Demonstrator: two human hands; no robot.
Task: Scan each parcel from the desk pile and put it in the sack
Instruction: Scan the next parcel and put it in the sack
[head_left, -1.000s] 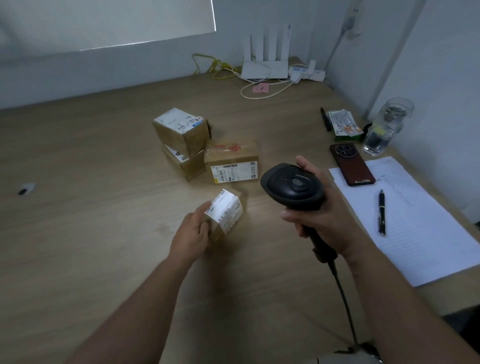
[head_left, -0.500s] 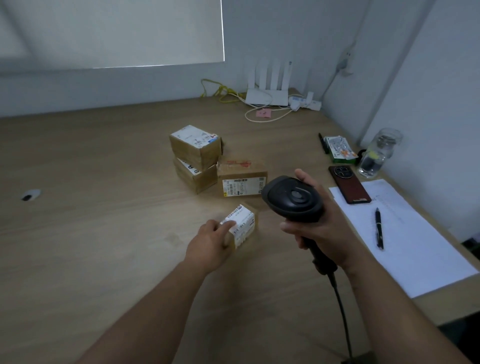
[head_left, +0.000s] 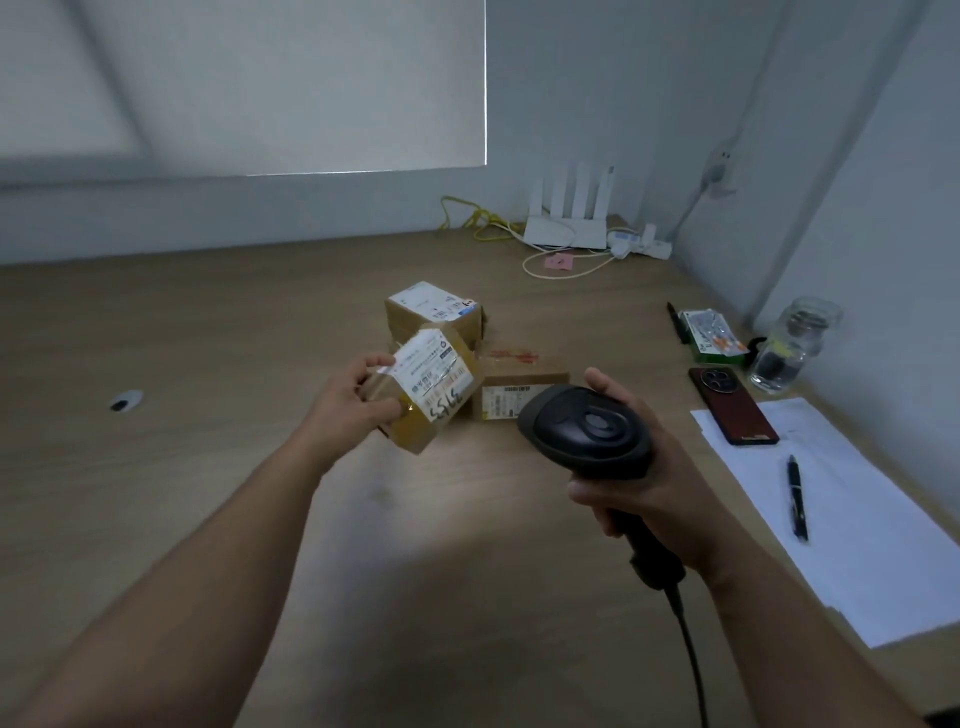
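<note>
My left hand (head_left: 345, 402) holds a small brown cardboard parcel (head_left: 434, 387) lifted off the wooden desk (head_left: 208, 364), its white label turned up and toward me. My right hand (head_left: 649, 467) grips a black corded barcode scanner (head_left: 584, 428), its head just right of the held parcel. Behind them lies the pile: a labelled box (head_left: 434, 309) partly hidden by the held parcel, and a flat box (head_left: 519, 387) with a barcode label on its front. No sack is in view.
On the right lie a white paper sheet (head_left: 857, 519) with a black pen (head_left: 797, 496), a dark red phone (head_left: 732, 405), a glass jar (head_left: 795, 345) and a green packet (head_left: 711, 335). A white router (head_left: 569, 223) and cables sit at the back corner.
My left hand has picked the small parcel up off the desk and tilted its label upward. The scanner hand has stayed in about the same place. The camera tilted up.
</note>
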